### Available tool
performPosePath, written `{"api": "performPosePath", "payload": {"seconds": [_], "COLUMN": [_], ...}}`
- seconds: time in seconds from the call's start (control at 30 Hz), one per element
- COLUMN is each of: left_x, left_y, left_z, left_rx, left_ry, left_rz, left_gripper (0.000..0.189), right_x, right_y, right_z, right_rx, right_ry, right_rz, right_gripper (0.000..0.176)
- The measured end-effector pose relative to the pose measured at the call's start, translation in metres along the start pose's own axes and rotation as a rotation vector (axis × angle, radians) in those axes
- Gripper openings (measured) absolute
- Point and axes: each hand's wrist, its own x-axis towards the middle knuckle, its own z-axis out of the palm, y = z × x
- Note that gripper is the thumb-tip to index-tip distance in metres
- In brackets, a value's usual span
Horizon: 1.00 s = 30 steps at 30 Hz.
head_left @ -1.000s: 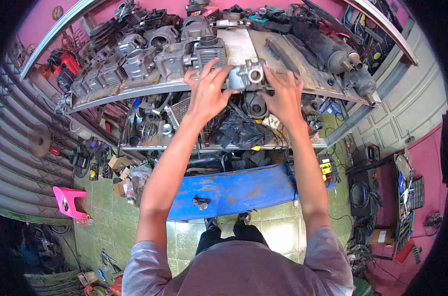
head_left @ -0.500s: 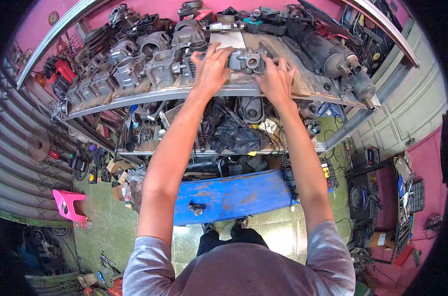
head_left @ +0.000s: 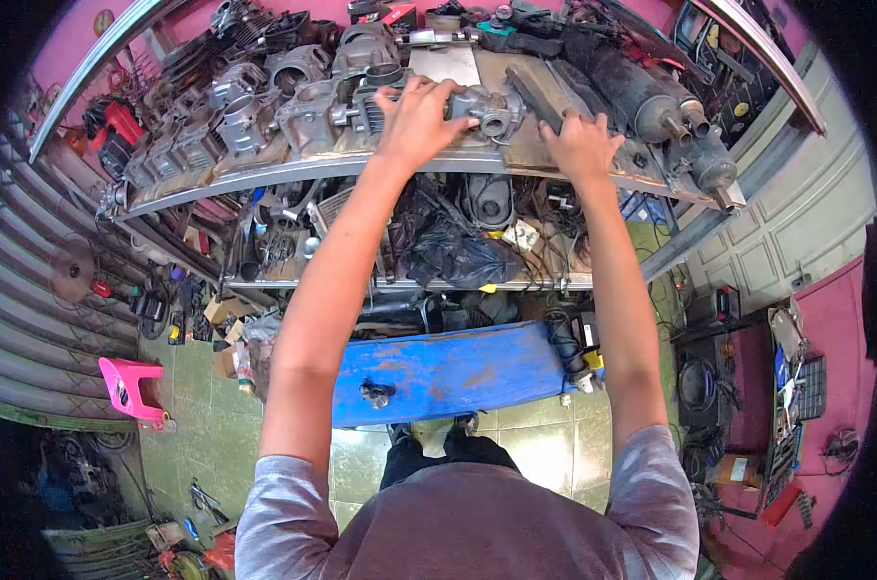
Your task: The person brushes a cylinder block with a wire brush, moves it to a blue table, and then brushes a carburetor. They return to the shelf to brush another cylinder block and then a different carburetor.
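A grey metal part like a carburetor [head_left: 494, 118], with a round bore facing me, stands near the front edge of the shelf. My left hand [head_left: 417, 124] is closed at its left end, with the thumb on the near side; the fingertips are partly hidden. My right hand [head_left: 581, 150] is apart from that part, to its right. Its fingers are spread and bent down onto the shelf board, close to the near end of a dark flat bar [head_left: 540, 94]. Beside my left hand is a finned engine cylinder [head_left: 369, 108].
Several engine cylinders [head_left: 248, 124] line the shelf's left. Black exhaust mufflers [head_left: 641, 101] lie on the right. A metal rim [head_left: 313, 169] edges the shelf. Below are a black plastic bag [head_left: 462, 256] and a blue bench [head_left: 458, 372] carrying a small dark part [head_left: 376, 393].
My right hand has let go of the metal part's right side and moved right and slightly nearer. My left hand stays at the part, its thumb now showing across the near side.
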Motion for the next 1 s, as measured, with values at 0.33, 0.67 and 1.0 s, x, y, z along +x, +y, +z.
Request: {"api": "performPosePath", "payload": {"seconds": [0.33, 0.67, 1.0], "left_x": [-0.007, -0.014, -0.010], "left_y": [0.000, 0.003, -0.016], "left_z": [0.015, 0.023, 0.034], "left_rx": [-0.033, -0.096, 0.002], "left_ry": [0.084, 0.165, 0.056], "left_rz": [-0.039, -0.105, -0.002], "left_gripper": [0.059, 0.051, 0.076], "right_x": [0.012, -0.026, -0.057], "right_y": [-0.007, -0.024, -0.055], "right_z": [-0.016, -0.054, -0.064], "right_rx": [0.105, 0.307, 0.196], "right_ry": [-0.150, 0.267, 0.276], "right_rz": [0.077, -0.073, -0.275], "right_gripper": [0.046, 0.050, 0.047]}}
